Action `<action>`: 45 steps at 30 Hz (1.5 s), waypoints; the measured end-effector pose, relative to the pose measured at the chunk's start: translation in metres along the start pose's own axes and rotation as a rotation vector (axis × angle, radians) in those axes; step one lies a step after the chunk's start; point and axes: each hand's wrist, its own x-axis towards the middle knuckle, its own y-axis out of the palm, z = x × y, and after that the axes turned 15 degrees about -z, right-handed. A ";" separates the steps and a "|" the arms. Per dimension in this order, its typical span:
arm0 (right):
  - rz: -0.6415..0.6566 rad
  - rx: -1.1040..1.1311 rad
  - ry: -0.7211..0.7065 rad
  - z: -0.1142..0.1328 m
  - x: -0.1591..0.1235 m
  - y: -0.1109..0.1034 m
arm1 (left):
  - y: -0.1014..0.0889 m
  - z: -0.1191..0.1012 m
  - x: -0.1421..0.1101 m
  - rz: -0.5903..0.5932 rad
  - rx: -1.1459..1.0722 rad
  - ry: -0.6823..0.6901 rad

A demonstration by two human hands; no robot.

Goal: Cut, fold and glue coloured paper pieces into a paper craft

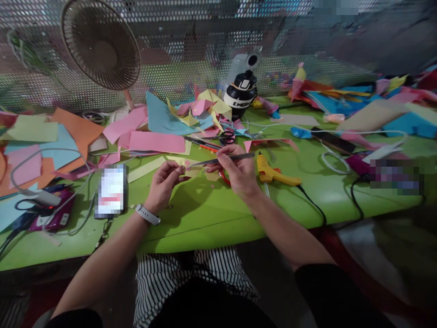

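My left hand point(164, 183) pinches a small piece of pink paper point(187, 166) between thumb and fingertips, above the green table. Long, slim metal tweezers point(243, 156) lie across the fingers of my right hand point(237, 172), which is closed round them. Their narrow tip points left and reaches the pink paper; whether it grips the paper is too small to tell. Below and behind the hands lie pale yellow paper strips point(146, 171). A red ring-shaped handle point(224, 177) shows partly behind my right hand. Close on the right lies a yellow hot glue gun point(276, 172).
A phone point(111, 191) lies left of my left hand, near a purple power strip point(58, 212) with cables. Coloured paper point(157, 142), black-handled scissors point(227, 137) and a black bottle point(240, 98) stand or lie behind. A fan point(102, 48) rises at back left.
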 end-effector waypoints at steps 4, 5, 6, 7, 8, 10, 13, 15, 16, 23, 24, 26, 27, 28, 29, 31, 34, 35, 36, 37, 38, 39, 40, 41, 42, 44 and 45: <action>-0.017 -0.040 0.012 -0.001 0.000 -0.001 | -0.001 -0.001 0.000 -0.014 -0.005 -0.013; -0.034 -0.042 0.004 0.000 0.000 -0.001 | -0.001 -0.001 0.000 -0.016 -0.006 -0.010; -0.060 -0.035 -0.016 0.000 0.001 -0.002 | -0.001 -0.001 0.000 -0.015 -0.006 -0.004; -0.097 -0.022 -0.055 0.000 0.002 -0.004 | -0.001 0.000 0.001 -0.012 -0.005 0.002; -0.126 -0.014 -0.106 0.001 0.003 -0.005 | -0.002 0.000 0.001 -0.007 -0.004 0.006; -0.132 -0.047 -0.228 0.003 0.006 -0.007 | -0.002 0.000 0.002 0.002 0.001 0.012; 0.021 -0.248 -0.362 0.003 0.011 -0.010 | -0.003 0.000 0.002 0.019 0.029 0.008; 0.125 -0.370 -0.393 0.002 0.013 -0.011 | -0.003 0.000 0.002 0.036 0.050 0.006; 0.163 -0.404 -0.389 0.000 0.013 -0.011 | -0.003 0.001 0.002 0.045 0.056 0.006; 0.298 -0.433 -0.275 -0.003 0.016 -0.012 | -0.004 0.002 0.002 0.105 0.114 0.025; 0.294 -0.422 -0.269 -0.002 0.016 -0.012 | -0.004 0.002 0.002 0.108 0.114 0.018; 0.279 -0.398 -0.256 -0.001 0.016 -0.011 | -0.004 0.002 0.002 0.106 0.110 0.000; 0.277 -0.392 -0.252 -0.001 0.016 -0.011 | -0.003 0.002 0.003 0.104 0.112 -0.006; 0.277 -0.391 -0.253 -0.002 0.015 -0.011 | -0.003 0.003 0.003 0.100 0.120 -0.007; 0.279 -0.394 -0.259 -0.003 0.015 -0.011 | -0.002 0.003 0.003 0.092 0.131 -0.005; 0.290 -0.406 -0.277 -0.006 0.015 -0.010 | -0.002 0.005 0.004 0.069 0.154 0.005; 0.304 -0.420 -0.305 -0.010 0.013 -0.009 | -0.002 0.008 0.006 0.018 0.167 0.026; 0.305 -0.424 -0.308 -0.010 0.013 -0.009 | -0.002 0.009 0.007 0.005 0.173 0.033; 0.306 -0.427 -0.309 -0.010 0.012 -0.009 | -0.003 0.010 0.007 -0.004 0.180 0.041; 0.306 -0.429 -0.306 -0.010 0.012 -0.008 | -0.003 0.010 0.007 -0.008 0.187 0.048; 0.306 -0.427 -0.304 -0.009 0.012 -0.008 | -0.004 0.010 0.008 -0.007 0.194 0.052; 0.308 -0.421 -0.301 -0.009 0.012 -0.008 | -0.004 0.009 0.008 0.000 0.200 0.049; 0.308 -0.410 -0.298 -0.008 0.012 -0.008 | -0.005 0.008 0.008 0.010 0.202 0.042; 0.306 -0.398 -0.294 -0.008 0.012 -0.008 | -0.005 0.007 0.007 0.026 0.199 0.030; 0.301 -0.386 -0.287 -0.007 0.013 -0.008 | -0.005 0.005 0.007 0.046 0.191 0.012; 0.283 -0.371 -0.269 -0.007 0.015 -0.008 | -0.005 0.002 0.006 0.100 0.182 -0.049; 0.277 -0.368 -0.259 -0.007 0.016 -0.008 | -0.004 0.002 0.005 0.133 0.196 -0.091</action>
